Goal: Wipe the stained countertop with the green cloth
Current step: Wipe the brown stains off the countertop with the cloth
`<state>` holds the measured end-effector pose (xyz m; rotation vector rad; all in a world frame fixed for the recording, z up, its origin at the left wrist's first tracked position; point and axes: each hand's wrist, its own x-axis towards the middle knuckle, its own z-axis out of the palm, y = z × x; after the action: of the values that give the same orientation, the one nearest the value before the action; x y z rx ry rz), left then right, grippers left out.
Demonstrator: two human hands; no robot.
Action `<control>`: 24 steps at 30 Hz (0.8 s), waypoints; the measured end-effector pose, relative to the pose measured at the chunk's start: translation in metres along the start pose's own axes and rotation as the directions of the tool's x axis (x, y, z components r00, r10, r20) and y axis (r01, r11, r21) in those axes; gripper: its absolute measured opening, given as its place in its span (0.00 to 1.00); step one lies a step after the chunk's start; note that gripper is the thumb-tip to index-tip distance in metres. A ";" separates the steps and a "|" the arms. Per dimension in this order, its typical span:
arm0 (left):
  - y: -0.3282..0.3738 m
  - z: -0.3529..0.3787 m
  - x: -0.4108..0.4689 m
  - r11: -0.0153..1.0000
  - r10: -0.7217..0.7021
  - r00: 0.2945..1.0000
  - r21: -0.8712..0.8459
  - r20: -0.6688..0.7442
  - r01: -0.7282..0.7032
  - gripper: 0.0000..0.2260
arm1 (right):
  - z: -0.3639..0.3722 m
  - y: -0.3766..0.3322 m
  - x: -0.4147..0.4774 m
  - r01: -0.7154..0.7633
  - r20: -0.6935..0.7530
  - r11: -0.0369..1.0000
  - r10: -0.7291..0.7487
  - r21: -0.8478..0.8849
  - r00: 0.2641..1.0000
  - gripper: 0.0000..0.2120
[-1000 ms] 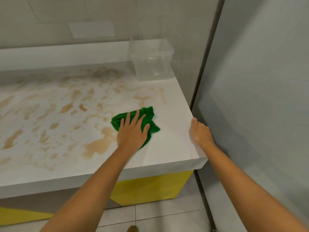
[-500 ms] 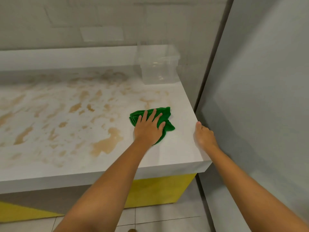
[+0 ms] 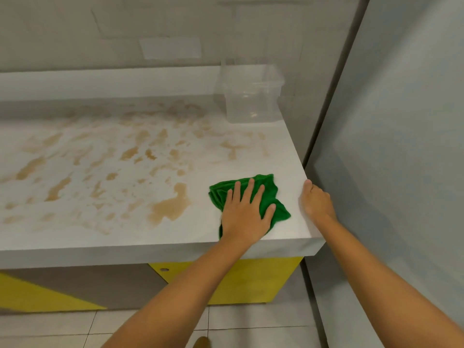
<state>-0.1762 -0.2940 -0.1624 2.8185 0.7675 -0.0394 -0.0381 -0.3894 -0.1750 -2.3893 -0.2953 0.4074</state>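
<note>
The green cloth (image 3: 267,188) lies crumpled on the white countertop (image 3: 282,156), close to its front right corner. My left hand (image 3: 247,213) presses flat on the cloth with its fingers spread, covering most of it. A large brown stain (image 3: 170,207) sits just left of the cloth, apart from it. Many smaller brown stains (image 3: 130,153) spread across the left and middle of the top. The strip of surface around and right of the cloth looks white. My right hand (image 3: 316,202) is curled over the countertop's right edge.
A clear plastic container (image 3: 251,99) stands at the back right corner of the top. A grey wall panel (image 3: 391,151) runs close along the right side. Below the top are yellow and grey cabinet fronts (image 3: 251,281), with floor tiles (image 3: 140,322) beneath.
My left hand has slid the cloth to the right and nearer the front edge, away from the large brown stain. My right hand has stayed on the right edge.
</note>
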 end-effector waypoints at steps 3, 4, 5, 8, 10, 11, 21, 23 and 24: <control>-0.011 -0.006 0.017 0.998 0.061 0.998 0.001 0.012 -0.061 0.24 | -0.002 -0.001 -0.005 0.017 -0.039 1.000 -0.017 0.004 0.999 0.23; -0.020 -0.009 0.021 0.998 0.057 0.998 0.001 0.012 -0.057 0.24 | -0.003 -0.001 -0.007 0.015 -0.043 1.000 -0.015 0.014 0.999 0.22; -0.031 -0.013 0.023 0.999 0.038 0.999 0.001 0.008 -0.038 0.24 | -0.004 -0.002 -0.010 0.024 -0.049 1.000 -0.023 0.016 0.999 0.21; -0.067 -0.020 0.015 0.998 -0.055 0.998 0.008 -0.011 0.055 0.23 | -0.004 -0.004 -0.021 0.220 -0.190 0.965 -0.245 -0.146 0.951 0.18; -0.086 -0.020 0.000 0.995 -0.104 0.994 0.003 -0.024 0.104 0.24 | 0.002 -0.008 -0.033 0.394 -0.230 0.869 -0.466 -0.298 0.854 0.17; -0.091 -0.019 -0.008 0.992 -0.123 0.992 -0.003 -0.036 0.123 0.24 | 0.009 -0.011 -0.039 0.448 -0.198 0.836 -0.520 -0.317 0.831 0.17; -0.054 -0.006 -0.022 0.982 -0.185 0.982 0.032 -0.044 0.186 0.28 | 0.054 -0.024 -0.056 0.491 -0.057 0.781 -0.552 -0.386 0.832 0.28; -0.054 -0.007 -0.014 0.990 -0.131 0.991 0.042 -0.043 0.132 0.27 | 0.055 -0.026 -0.056 0.491 -0.061 0.781 -0.552 -0.385 0.831 0.29; -0.056 -0.008 -0.009 0.994 -0.098 0.994 0.045 -0.038 0.099 0.26 | 0.054 -0.027 -0.057 0.485 -0.064 0.787 -0.546 -0.381 0.835 0.28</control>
<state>-0.2128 -0.2495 -0.1649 2.8302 0.9253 -0.0233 -0.1133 -0.3547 -0.1837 -2.5233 -0.9920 -0.1255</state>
